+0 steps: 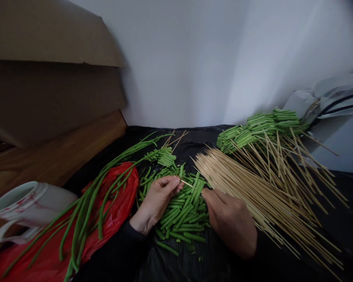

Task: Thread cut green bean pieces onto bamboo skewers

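Note:
My left hand [160, 197] pinches a short piece of green bean [181, 171] between thumb and fingers, above a loose pile of cut green beans [184, 225]. My right hand [231, 217] is closed around a thin bamboo skewer [188, 183], whose far end reaches the bean piece at my left fingertips. Whether the tip has gone through the bean I cannot tell. Just behind the pile lie bean pieces threaded in rows on skewers [166, 156]. A thick bundle of bare bamboo skewers [253, 184] lies beside my right hand.
Long whole green beans [90, 199] lie across a red plastic bag [120, 213] on the left, near a white ceramic mug [37, 203]. A cardboard box [53, 94] stands behind. Stacked bean skewers [261, 127] rest at the back right, against the wall. Black plastic sheeting [191, 147] covers the surface.

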`<state>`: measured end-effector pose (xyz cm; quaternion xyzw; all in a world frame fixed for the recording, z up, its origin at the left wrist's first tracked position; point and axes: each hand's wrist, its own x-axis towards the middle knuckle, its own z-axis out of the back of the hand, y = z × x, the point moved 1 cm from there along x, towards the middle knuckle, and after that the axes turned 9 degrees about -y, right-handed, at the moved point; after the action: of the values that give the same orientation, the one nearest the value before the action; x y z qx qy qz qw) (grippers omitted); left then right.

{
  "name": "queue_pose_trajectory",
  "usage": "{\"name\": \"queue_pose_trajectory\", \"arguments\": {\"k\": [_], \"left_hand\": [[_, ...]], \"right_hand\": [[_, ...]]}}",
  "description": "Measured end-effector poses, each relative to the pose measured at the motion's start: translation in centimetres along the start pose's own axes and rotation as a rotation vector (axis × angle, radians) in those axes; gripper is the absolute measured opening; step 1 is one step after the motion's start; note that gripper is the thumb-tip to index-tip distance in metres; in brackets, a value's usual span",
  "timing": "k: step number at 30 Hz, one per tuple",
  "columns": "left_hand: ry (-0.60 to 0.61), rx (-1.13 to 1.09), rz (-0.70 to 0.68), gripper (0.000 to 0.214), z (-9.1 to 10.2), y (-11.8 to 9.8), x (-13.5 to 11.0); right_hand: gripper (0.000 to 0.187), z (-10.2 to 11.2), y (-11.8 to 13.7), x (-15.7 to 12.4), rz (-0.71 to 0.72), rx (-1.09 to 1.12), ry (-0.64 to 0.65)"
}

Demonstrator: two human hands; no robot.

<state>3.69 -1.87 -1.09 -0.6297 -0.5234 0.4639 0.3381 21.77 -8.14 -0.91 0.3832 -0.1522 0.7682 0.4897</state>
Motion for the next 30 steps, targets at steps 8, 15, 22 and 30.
{"name": "queue_pose_trajectory", "arguments": {"k": [8,15,22,30], "left_hand": [[0.065,0.165,-0.067,0.019,-0.2,0.4,-0.3],[0.076,0.239,-0.09,0.018,-0.3,0.2,-0.6],[-0.083,0.307,-0.23,0.023,1.4,-2.6,0.3],[-0.08,0.658,-0.433,0.009,2.2,-3.0,1.0]], "right_hand": [[0.023,-0.2,0.4,0.0,0.004,0.03,-0.027],[0.024,-0.2,0.6,0.1,0.02,0.021,-0.048],[0.024,0.5,-1.6,0.4,-0.013,-0.05,-0.078],[0.024,0.5,-2.3,0.4,-0.046,-0.087,-0.056]]}}
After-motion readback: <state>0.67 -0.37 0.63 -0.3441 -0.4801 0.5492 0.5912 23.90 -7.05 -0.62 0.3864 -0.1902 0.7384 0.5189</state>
